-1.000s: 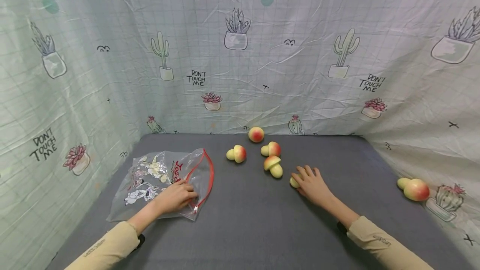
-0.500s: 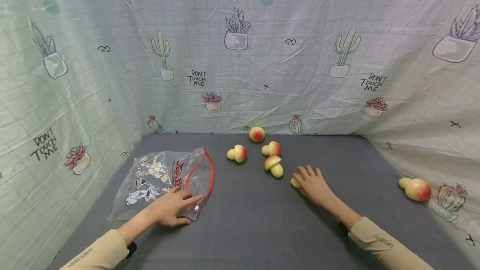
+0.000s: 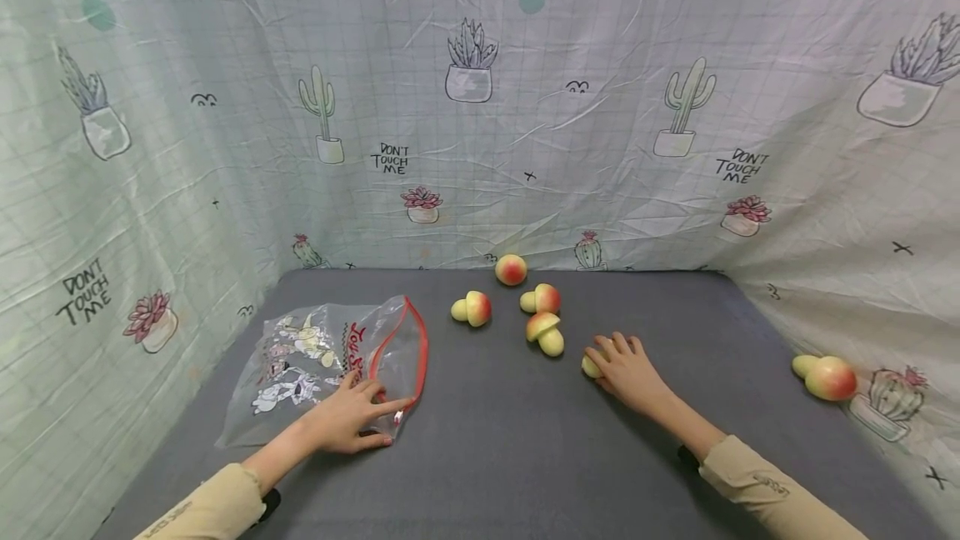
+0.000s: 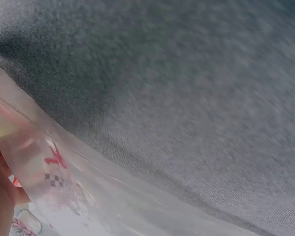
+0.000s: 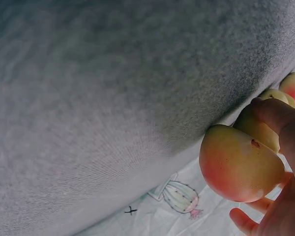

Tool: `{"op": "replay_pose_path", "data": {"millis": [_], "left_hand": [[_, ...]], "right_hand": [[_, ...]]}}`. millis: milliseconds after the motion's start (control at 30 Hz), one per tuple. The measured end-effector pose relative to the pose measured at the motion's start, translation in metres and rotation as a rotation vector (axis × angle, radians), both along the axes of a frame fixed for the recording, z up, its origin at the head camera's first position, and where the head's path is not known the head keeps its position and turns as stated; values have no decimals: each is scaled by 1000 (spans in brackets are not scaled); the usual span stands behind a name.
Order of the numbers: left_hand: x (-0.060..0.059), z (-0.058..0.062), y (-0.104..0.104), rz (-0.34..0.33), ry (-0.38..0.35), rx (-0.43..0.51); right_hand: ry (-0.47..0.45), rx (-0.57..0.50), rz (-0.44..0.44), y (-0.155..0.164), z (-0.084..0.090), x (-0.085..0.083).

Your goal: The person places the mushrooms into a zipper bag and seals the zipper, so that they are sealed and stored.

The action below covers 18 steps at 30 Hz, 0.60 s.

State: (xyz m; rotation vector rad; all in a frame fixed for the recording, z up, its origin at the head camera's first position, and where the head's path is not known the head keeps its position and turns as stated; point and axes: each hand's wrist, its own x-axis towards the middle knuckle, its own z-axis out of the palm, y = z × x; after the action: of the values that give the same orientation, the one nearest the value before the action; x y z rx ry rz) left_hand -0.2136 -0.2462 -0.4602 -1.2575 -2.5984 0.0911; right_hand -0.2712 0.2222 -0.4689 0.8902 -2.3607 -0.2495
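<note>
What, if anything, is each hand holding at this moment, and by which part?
The right hand grips a toy mushroom, fingers curled over its cap. The left hand only rests on the plastic bag near its red zip edge.

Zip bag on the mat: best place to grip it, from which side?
Pinch the zip bag at its red-edged mouth, coming from the right, probably: the bag lies flat and limp, and that gaping edge next to the left hand is the only raised part.

bare grey mat (image 3: 510, 440) between both hands | toy mushrooms (image 3: 543, 333) cluster mid-rear | bag (image 3: 330, 357) lies left
</note>
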Motion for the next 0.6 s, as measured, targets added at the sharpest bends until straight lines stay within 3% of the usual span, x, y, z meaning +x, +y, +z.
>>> {"op": "replay_pose_path", "data": {"millis": [167,600], "left_hand": [[0,0,3,21,-34,7],[-1,-4,7,4,56,6]], "right_hand": [[16,-2,15,1,0,-1],[30,-61,60,-7,11,2]]}}
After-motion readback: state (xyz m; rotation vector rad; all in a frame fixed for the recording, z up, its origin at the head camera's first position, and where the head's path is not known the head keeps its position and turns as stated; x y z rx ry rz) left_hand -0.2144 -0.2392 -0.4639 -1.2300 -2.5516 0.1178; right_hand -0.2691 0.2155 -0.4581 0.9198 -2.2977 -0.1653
